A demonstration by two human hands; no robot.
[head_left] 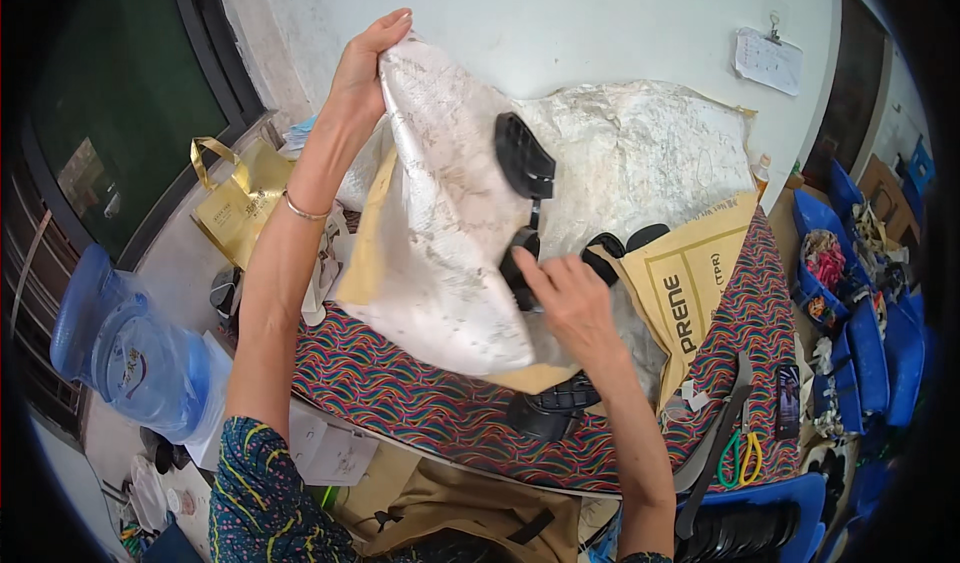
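A large paper sack with a scuffed white lining (455,153) is spread across the patterned table. My left hand (378,48) is closed on its raised upper left corner, lifting that side. Against the lining is a black moulded piece, like part of a shoe sole (524,155), linked by a thin strip to another black piece (517,266). My right hand (570,301) has its index finger stretched out at this lower piece; its other fingers are partly curled and its thumb is hidden. More black pieces (603,255) lie right of it, and a ridged black piece (548,413) is below the sack.
Scissors with green and yellow handles (742,458), a long dark curved tool (722,433) and a phone (788,403) lie at the right. A blue bin of black pieces (750,528) is near. Left are a water jug (150,358) and a gold bag (235,203).
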